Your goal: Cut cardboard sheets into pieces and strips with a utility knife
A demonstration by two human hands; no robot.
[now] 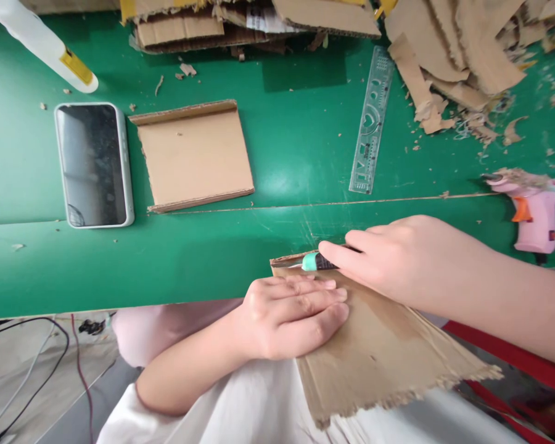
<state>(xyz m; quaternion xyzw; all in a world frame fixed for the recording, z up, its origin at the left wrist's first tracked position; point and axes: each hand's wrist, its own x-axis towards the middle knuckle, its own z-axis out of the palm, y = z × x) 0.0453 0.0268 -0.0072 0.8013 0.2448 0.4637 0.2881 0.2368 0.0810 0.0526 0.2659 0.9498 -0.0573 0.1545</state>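
My left hand point(292, 316) lies flat, fingers together and stretched, pressing down a torn sheet of brown cardboard point(383, 351) that hangs over the near edge of the green table point(166, 259). My right hand point(398, 256) is closed round a small craft knife with a teal collar point(315, 262). The blade tip rests at the cardboard's far edge, just above my left fingers. The knife's handle is hidden inside my right fist.
A cardboard piece with folded sides point(194, 154) lies mid-table beside a phone point(94, 163). A clear ruler point(372, 120) lies to the right, a pink glue gun point(534, 209) at the far right, cardboard scraps point(457, 55) at the back, a white bottle point(41, 43) top left.
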